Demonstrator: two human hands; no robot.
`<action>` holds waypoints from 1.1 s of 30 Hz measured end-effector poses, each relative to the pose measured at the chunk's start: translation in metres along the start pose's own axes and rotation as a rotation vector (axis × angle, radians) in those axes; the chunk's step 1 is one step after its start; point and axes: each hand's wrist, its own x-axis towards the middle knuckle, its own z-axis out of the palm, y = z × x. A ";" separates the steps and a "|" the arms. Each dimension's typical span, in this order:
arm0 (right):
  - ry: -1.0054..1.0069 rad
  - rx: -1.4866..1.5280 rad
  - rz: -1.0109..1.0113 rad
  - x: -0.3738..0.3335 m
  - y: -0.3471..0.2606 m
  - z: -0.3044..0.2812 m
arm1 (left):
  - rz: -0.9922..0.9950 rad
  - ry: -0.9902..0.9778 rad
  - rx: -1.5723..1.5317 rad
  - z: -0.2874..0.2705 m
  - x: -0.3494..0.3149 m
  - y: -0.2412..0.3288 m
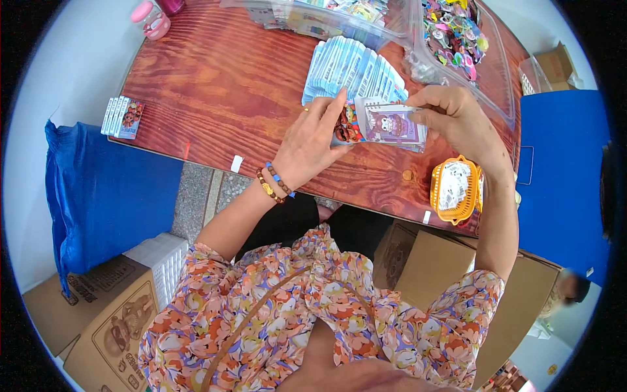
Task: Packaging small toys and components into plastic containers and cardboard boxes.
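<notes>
My left hand (305, 145) is closed on a small packet printed with colourful cartoon figures (347, 129). My right hand (461, 125) pinches the outer edge of a purple-and-white picture card (392, 125), with thumb and forefinger together. The card's left end meets the packet; whether it goes inside I cannot tell. More thin pieces show under the card's lower edge. Just beyond both hands lies a fanned row of light-blue packets (349, 68). A yellow basket (436, 189) holding small white pieces stands below my right hand, near the table's front edge.
On the wooden table (215, 72), clear bins (408, 32) stand at the back, one with colourful small trinkets (457, 39). A short stack of packets (123, 117) lies at the left edge. A pink-lidded jar (151, 21) stands far left. Cardboard boxes (111, 326) flank me.
</notes>
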 end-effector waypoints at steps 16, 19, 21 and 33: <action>0.313 0.044 -0.030 -0.009 0.039 -0.014 | -0.005 -0.062 -0.153 0.022 0.018 0.013; 0.543 -0.115 0.016 -0.008 0.078 -0.051 | 0.016 -0.059 -0.231 0.028 0.020 0.018; 0.663 -0.142 0.088 0.005 0.110 -0.081 | 0.019 -0.118 -0.301 0.034 0.021 0.024; 0.213 -0.664 0.241 0.134 0.274 -0.150 | 0.211 -0.421 -0.570 0.088 0.021 0.023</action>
